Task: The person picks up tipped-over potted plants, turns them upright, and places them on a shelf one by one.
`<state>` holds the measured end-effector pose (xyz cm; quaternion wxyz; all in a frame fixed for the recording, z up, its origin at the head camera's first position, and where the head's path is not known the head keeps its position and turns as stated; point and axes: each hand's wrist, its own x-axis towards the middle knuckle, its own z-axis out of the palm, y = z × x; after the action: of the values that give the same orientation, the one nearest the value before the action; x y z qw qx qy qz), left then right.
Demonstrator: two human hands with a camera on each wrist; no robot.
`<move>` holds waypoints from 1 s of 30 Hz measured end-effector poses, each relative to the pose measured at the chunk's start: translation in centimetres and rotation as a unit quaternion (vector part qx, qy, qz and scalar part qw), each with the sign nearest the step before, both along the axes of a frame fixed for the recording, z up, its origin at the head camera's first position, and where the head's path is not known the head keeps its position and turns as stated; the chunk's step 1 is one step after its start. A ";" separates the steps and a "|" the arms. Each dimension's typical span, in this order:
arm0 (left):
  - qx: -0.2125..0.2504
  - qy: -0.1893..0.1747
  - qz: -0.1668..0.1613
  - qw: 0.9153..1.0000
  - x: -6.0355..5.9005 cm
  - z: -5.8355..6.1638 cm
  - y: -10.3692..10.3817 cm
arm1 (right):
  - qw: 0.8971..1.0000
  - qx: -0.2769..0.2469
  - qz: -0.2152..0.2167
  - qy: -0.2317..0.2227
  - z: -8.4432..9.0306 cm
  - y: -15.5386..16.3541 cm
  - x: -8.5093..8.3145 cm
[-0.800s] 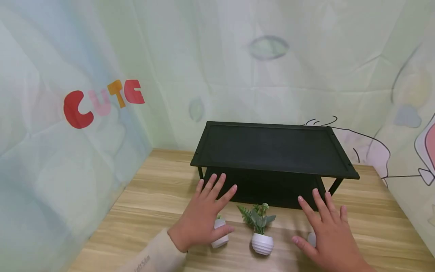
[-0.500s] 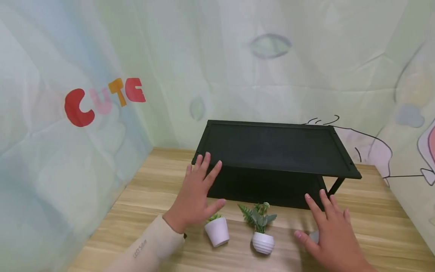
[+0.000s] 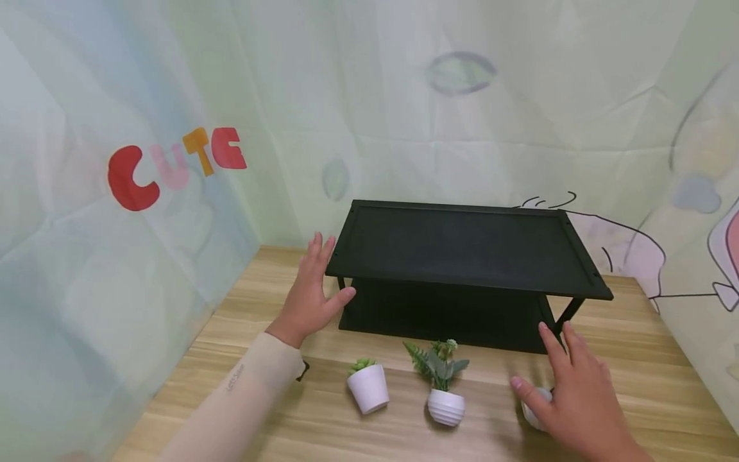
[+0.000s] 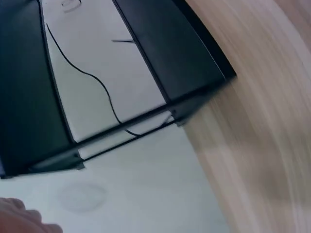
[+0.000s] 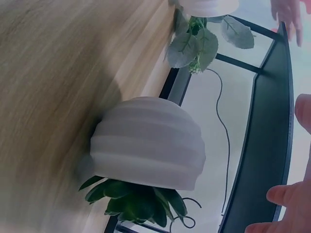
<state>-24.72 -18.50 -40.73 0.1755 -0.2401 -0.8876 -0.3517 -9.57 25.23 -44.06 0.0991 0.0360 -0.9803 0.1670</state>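
Black shelf point(image 3: 467, 256): left hand point(image 3: 308, 295) spread open at its left edge; right hand point(image 3: 571, 401) open over small white pot point(image 3: 534, 410) before its right leg.

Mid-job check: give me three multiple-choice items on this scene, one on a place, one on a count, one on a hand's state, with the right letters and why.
1. Where is the left hand?
A. at the left end of the black shelf
B. flat on the shelf's top
C. on the smooth white pot

2. How many small white pots show on the table in the head view?
A. one
B. two
C. three

3. How does the right hand stand?
A. balled in a fist
B. fingers spread, over the rightmost pot
C. lifted high off the table

Answers:
1 A, its fingers reach up beside the shelf's left front corner.
2 C, the smooth white pot, the ribbed pot and the rightmost pot, mostly hidden under the right hand.
3 B, its fingers are straight and spread, low over that pot.
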 end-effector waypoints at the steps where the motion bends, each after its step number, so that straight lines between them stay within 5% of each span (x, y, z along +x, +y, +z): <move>1: 0.010 -0.014 0.002 1.000 -0.4 0.0 -0.1 | 1.000 0.000 -0.004 -0.008 0.0 0.1 0.0; 12: 0.088 -0.083 -0.018 0.992 -4.0 -0.8 -0.4 | 0.998 0.011 -0.026 -0.061 -0.4 0.8 -0.3; 20: 0.088 -0.095 -0.029 0.991 -4.6 -0.9 0.3 | 0.993 0.001 -0.033 -0.115 -0.2 1.3 -0.8; 30: 0.079 -0.100 -0.030 0.991 -4.7 -1.0 0.5 | 0.970 -0.028 -0.058 -0.235 0.2 2.3 -1.7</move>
<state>-29.40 -18.03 -41.70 0.0938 -0.2155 -0.8623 -0.4485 -11.23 27.58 -43.88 -0.1239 -0.0642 -0.9714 0.1920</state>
